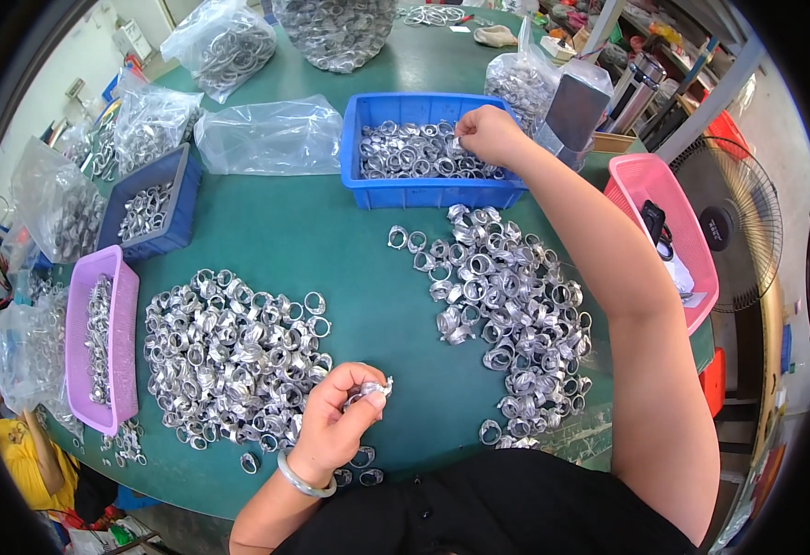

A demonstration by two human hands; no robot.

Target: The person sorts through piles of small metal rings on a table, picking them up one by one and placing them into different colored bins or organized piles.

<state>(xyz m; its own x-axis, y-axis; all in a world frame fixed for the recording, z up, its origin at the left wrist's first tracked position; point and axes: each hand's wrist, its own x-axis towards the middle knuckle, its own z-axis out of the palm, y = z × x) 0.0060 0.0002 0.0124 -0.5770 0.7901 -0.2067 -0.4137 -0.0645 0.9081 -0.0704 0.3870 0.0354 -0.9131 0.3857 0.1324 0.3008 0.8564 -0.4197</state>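
My left hand (336,421), with a pale bangle (301,476) on its wrist, is closed around a silver metal ring piece (373,388) near the table's front edge. To its left spreads a large heap of silver metal rings (234,356). My right arm reaches far forward, and my right hand (495,136) is over the right part of a blue bin (433,195) holding many similar rings (405,153). Its fingers are pinched together; what lies between them is too small to make out. A second heap of rings (516,314) runs beneath and beside my right forearm.
A dark blue bin (181,208) and a pink basket (128,342) stand left, with filled plastic bags (63,203) beyond. A flat clear bag (269,139) lies beside the blue bin. Right are a pink basket (692,310) and a fan (738,227). A person in yellow (26,462) sits lower left.
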